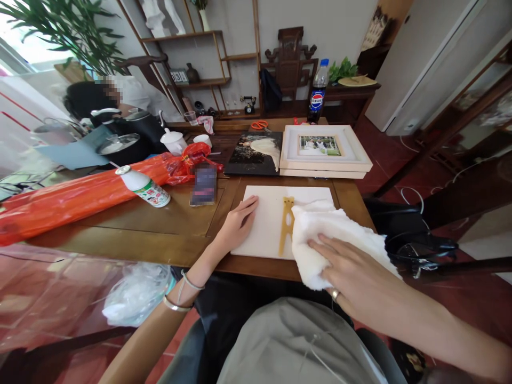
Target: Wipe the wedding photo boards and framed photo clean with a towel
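A flat white board [264, 224] lies on the wooden table in front of me. My left hand [240, 224] rests on its left edge, with the fingers stretched out and lying together. On the board's middle is a flat yellowish piece [283, 234] with notched ends and cut-out openings; its right side is partly covered. My right hand [344, 261] presses and grips a fluffy white cloth [320, 224], which covers the board's right part and hangs over the near edge. The fingertips of that hand sink into the cloth, and the thumb is partly hidden.
Behind the board lie a dark photo panel [254, 152] and a framed photo [326, 149]. A cola bottle [318, 93] and orange scissors [259, 125] stand farther back. Leftward are a phone [203, 185], a white bottle [144, 186] and a long red wrapped bundle [92, 192]. A person sits at far left.
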A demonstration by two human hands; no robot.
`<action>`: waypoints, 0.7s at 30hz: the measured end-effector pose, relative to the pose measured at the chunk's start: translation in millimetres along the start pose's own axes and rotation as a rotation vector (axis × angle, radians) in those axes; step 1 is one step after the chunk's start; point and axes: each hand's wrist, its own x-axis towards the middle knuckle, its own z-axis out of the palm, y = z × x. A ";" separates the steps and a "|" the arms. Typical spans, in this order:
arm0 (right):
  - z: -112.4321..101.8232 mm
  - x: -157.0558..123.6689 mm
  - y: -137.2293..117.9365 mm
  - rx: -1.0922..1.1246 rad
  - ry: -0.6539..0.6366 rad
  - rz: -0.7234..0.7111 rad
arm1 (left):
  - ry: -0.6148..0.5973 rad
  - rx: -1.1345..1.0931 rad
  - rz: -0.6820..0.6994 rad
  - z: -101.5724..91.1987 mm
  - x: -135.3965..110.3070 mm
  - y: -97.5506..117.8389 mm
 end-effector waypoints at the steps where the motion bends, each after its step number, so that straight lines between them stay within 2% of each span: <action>1: 0.0 5.3 4.2 0.017 0.002 0.018 | 0.000 0.000 0.000 0.1 -0.1 -0.3; 8: 12.0 52.3 59.1 -0.024 0.134 0.058 | -0.002 0.002 -0.001 0.3 -0.3 -2.0; 11: 18.7 62.5 79.7 -0.069 0.173 0.086 | -0.001 0.003 -0.004 -0.1 -0.2 -2.0; 13: 20.6 63.5 84.2 -0.083 0.157 0.103 | -0.001 0.003 0.001 -0.1 -0.1 -2.3; 16: 18.9 51.7 70.5 -0.089 0.076 0.128 | 0.000 0.001 0.008 0.2 -0.2 -2.8; 21: 11.1 5.3 16.9 -0.045 -0.105 0.040 | 0.001 -0.001 0.002 0.7 -0.3 -2.1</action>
